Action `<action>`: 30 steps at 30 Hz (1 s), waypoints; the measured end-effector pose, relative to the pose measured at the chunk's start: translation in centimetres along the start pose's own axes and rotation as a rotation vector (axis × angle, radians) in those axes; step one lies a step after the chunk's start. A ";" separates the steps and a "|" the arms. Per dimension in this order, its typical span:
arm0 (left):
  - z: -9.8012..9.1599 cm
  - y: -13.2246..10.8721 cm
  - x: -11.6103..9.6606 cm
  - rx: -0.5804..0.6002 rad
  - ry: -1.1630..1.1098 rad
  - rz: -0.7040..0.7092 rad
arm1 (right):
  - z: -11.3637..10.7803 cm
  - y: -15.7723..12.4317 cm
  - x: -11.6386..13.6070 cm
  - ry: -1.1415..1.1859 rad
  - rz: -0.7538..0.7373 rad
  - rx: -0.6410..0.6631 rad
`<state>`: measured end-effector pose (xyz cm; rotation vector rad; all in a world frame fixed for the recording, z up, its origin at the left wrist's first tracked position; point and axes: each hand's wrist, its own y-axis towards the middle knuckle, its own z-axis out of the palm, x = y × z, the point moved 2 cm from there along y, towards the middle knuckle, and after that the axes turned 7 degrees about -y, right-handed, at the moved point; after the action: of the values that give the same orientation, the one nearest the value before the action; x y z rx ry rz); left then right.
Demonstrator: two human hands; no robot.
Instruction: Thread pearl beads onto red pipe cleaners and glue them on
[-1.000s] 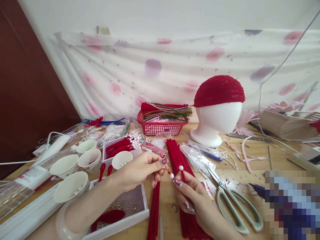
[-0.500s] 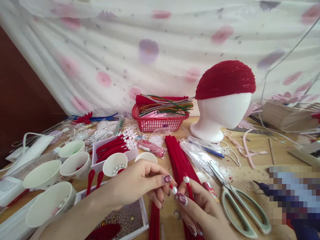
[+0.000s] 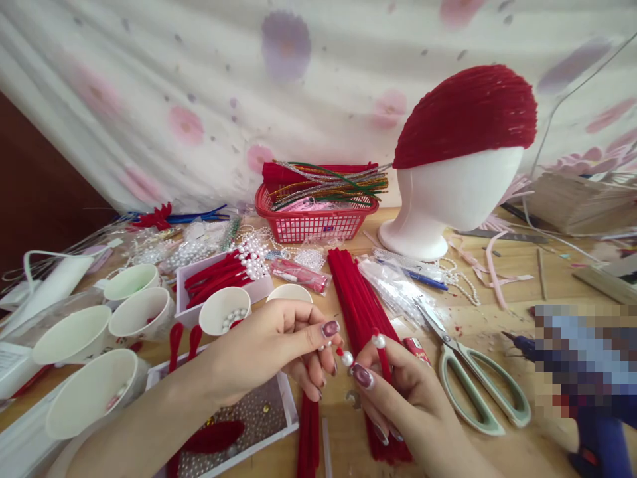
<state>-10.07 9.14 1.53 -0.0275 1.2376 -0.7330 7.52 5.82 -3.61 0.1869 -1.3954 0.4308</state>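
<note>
My left hand (image 3: 283, 345) is closed in a pinch, with a few small white beads (image 3: 326, 344) showing at the fingertips. In my right hand (image 3: 403, 395), thumb and fingers grip a red pipe cleaner (image 3: 383, 362) topped by a white pearl bead (image 3: 379, 341). A second pearl bead (image 3: 347, 358), with a bit of red at its end, sits between both hands at my right thumb tip. Whether the left fingertips touch it cannot be told. Beneath and behind my hands lies a bundle of red pipe cleaners (image 3: 355, 292).
Scissors (image 3: 460, 352) and a dark blue glue gun (image 3: 597, 425) lie at right. A white foam head (image 3: 458, 199) with a red cap (image 3: 472, 123) stands behind. Paper cups (image 3: 94, 392), a bead tray (image 3: 291, 405) and a red basket (image 3: 318, 226) occupy the left and back.
The view has shifted, so the background things sit higher in the picture. Both hands keep nearly the same pinching pose, and small beads now show more clearly at the left fingertips.
</note>
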 end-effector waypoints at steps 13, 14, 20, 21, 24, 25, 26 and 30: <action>0.1 -0.1 0.1 0.038 -0.001 -0.051 | 0.2 -0.4 0.8 -0.120 0.121 -0.056; 0.1 -0.1 0.1 0.050 -0.002 -0.052 | 0.2 -0.4 0.8 -0.117 0.129 -0.054; 0.0 -0.1 0.3 0.101 -0.015 -0.051 | 0.3 -0.5 1.1 -0.091 0.159 -0.070; 0.0 -0.1 0.3 0.107 -0.018 -0.049 | 0.3 -0.5 1.1 -0.083 0.165 -0.075; 0.0 -0.1 0.4 0.116 -0.021 -0.052 | 0.4 -0.6 1.3 -0.048 0.183 -0.078; 0.0 -0.2 0.4 0.116 -0.016 -0.055 | 0.4 -0.6 1.3 -0.038 0.186 -0.078; 0.0 -0.2 0.4 0.115 -0.007 -0.057 | 0.4 -0.6 1.4 -0.029 0.189 -0.078; 0.0 -0.2 0.4 0.105 0.038 -0.075 | 0.5 -0.7 1.3 -0.006 0.207 -0.092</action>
<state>-10.07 8.78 1.24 0.0260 1.2381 -0.8664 7.49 5.29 -2.15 -0.0314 -1.4429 0.5360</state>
